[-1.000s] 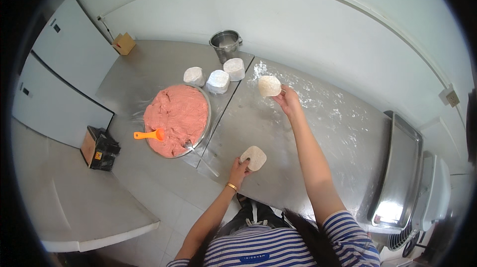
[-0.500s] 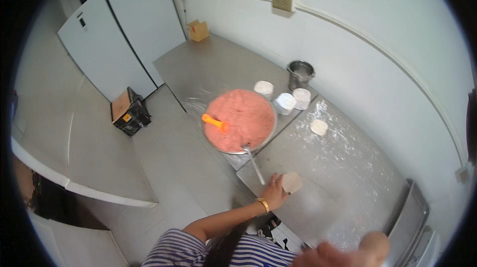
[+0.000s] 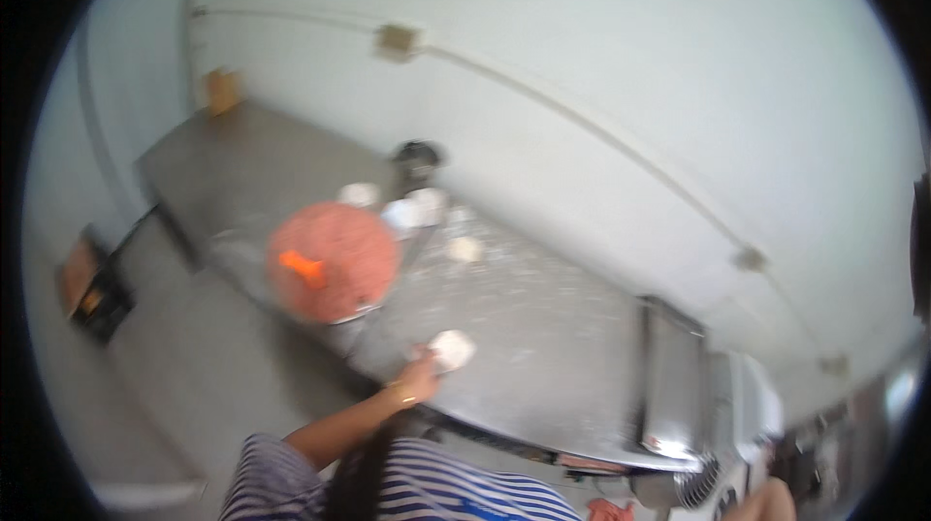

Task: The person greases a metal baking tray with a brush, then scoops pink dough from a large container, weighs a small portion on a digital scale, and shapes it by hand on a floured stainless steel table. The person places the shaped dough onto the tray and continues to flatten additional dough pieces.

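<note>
In the head view, smeared by blur, the left hand (image 3: 419, 378) reaches over the near edge of the metal counter (image 3: 572, 366), its fingers clamped on a pale dough round (image 3: 452, 351) held at its rim. A gold band (image 3: 402, 393) circles that wrist. Of the right side only a blurred bare limb (image 3: 766, 502) shows at the lower right edge — I cannot tell how the right hand's fingers stand.

Farther back, a second dough round (image 3: 465, 250) lies on the counter amid streaks of white flour (image 3: 529, 274). To the left sits a wide bowl (image 3: 363, 312) heaped with pink mince (image 3: 354, 269), an orange scoop (image 3: 304, 267) resting on top. Behind it stand three white blocks — one (image 3: 359, 194) apart on the left, the other two (image 3: 428, 205) close together — with a dark metal pot (image 3: 419, 167) near the wall. Metal trays (image 3: 674, 380) lie toward the counter's right end
</note>
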`<state>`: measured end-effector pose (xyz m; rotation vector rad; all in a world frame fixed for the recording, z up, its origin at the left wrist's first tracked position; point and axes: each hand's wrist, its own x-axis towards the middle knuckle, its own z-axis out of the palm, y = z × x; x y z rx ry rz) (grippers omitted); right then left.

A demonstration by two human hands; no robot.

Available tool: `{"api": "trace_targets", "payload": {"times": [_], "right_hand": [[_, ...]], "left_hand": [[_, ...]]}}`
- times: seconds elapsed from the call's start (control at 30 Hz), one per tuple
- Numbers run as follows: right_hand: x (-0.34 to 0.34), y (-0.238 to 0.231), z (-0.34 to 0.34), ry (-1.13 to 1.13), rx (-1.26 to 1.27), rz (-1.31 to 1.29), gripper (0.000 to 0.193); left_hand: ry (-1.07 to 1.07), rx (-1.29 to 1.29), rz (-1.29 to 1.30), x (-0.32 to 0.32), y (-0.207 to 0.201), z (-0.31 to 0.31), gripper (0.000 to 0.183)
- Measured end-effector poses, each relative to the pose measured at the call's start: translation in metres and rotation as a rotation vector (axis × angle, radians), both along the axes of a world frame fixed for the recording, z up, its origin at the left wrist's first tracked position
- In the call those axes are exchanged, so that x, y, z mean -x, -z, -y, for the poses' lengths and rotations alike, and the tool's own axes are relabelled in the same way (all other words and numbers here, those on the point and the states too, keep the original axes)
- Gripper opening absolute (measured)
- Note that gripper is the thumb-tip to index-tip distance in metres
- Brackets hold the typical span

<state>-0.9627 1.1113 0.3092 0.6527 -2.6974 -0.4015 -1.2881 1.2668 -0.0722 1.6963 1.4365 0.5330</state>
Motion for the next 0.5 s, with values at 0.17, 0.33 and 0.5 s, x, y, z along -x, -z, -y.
{"api": "trace_targets", "payload": {"times": [0.17,0.33,0.5], "right_hand": [[-0.039,-0.031,0.141,-0.518,0.173,-0.114,0.02],[-0.097,-0.006,0.075,-0.694,0.466,-0.818,0.021],[-0.043,0.019,-0.149,-0.162,1.368,-1.199,0.027]], "left_hand": [[0.048,-0.304,0.148,-0.035,0.011,-0.017,0.051],[0.06,-0.354,0.247,-0.048,0.016,-0.003,0.05],[-0.068,-0.403,0.356,-0.046,0.031,0.014,0.048]]}}
